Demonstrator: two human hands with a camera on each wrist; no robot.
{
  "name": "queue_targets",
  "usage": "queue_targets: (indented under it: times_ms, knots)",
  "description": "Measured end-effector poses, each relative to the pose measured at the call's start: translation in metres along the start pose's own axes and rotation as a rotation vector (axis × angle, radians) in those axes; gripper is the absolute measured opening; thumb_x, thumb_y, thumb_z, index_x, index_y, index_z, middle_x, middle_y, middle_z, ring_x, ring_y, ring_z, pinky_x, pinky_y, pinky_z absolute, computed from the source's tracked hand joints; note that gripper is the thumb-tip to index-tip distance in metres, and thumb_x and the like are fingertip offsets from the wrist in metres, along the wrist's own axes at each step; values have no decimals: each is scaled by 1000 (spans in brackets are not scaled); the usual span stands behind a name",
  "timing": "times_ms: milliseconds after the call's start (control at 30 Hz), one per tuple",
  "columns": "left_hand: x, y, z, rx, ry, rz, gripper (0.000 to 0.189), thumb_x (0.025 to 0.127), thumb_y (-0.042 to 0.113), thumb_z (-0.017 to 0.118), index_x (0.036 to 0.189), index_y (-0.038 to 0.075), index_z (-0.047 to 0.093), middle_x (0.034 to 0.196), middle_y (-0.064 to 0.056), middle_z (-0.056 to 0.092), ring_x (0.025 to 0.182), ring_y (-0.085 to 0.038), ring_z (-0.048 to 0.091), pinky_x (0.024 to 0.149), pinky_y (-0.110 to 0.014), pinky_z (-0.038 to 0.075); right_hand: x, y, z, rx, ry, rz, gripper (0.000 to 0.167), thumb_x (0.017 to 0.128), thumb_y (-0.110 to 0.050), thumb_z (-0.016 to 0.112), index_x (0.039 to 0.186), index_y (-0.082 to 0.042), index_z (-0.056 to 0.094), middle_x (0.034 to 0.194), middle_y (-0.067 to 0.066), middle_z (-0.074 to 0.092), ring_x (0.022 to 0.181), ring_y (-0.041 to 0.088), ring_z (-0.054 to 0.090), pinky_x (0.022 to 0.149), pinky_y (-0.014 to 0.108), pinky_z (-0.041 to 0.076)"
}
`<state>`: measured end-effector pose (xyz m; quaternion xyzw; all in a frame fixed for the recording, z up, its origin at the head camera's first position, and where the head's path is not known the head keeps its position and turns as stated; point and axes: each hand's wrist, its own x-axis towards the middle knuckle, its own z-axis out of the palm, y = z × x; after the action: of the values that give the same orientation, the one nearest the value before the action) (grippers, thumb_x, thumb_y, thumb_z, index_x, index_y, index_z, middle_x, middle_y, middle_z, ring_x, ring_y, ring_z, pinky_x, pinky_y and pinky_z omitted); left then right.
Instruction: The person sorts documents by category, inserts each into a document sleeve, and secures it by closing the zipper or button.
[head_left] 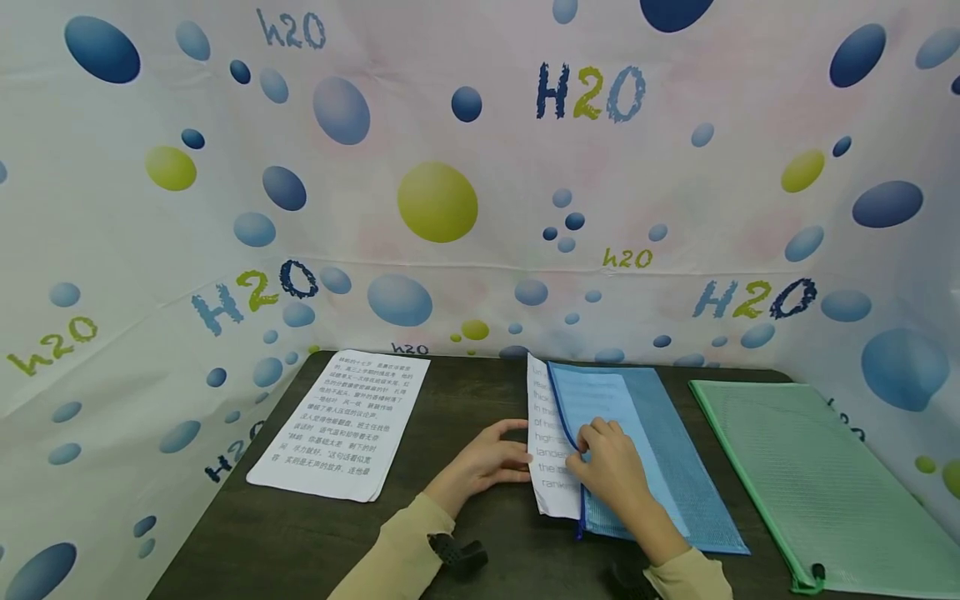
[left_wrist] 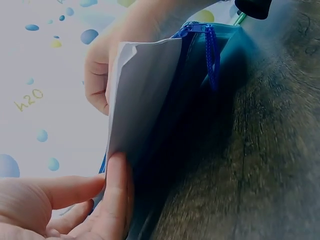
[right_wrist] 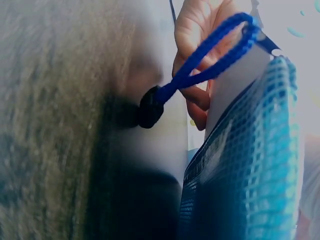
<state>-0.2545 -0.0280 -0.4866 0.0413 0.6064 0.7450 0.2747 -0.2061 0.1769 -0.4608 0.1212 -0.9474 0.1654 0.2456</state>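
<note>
So in the head view, the left hand (head_left: 491, 458) has its fingers on the near-side edge of the white papers (head_left: 555, 492), which poke out of the left side of a blue mesh pouch (head_left: 690, 483). The pouch is right of the middle on the dark table (head_left: 468, 392), its top near the far edge. The right hand (head_left: 611, 471) grips the pouch's blue-trimmed opening edge. A printed sheet (head_left: 345, 425) lies by the table's left edge, a green pouch (head_left: 825, 475) by the right one.

Left wrist: the thumb's on one side of the papers, fingers on the other, so it's a pinch. A blue cord (left_wrist: 213, 57) dangles from the zipper.

Right wrist: the cord loops toward a black end (right_wrist: 150, 107), pouch mesh just beside it; can't make out the right fingers there.
</note>
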Motion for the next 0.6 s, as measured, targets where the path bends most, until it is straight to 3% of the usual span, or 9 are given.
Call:
queue_targets:
  times_ms: [167,367,500,600]
  knots:
    - [3,1,6,74,0,35,65,86,-9,63,145,8,40,118,-22,65,96,-27,69,77,-41,59,1,-1,-1,5,-9,5,24,67,-10,74,65,-12,50,70,-1,43,65,16,36,58,28,29]
    - [8,2,13,222,21,78,62,84,-8,67,141,5,45,105,-17,66,77,-19,69,66,-35,60,0,0,0,-7,-27,4,24,68,-11,74,66,-12,51,71,-1,43,66,16,35,59,28,29]
    - [12,2,18,350,47,124,58,82,-6,70,136,4,51,96,-12,63,64,-15,62,58,-31,58,-1,0,0,-14,-30,-2,24,69,-11,74,67,-13,50,71,-2,42,66,16,35,59,28,28]
    - [14,3,22,499,83,156,54,81,1,75,132,6,56,94,-8,61,61,-14,56,53,-28,53,-1,0,0,-19,-10,-20,24,68,-11,74,66,-13,51,70,-2,42,66,15,35,58,28,28]
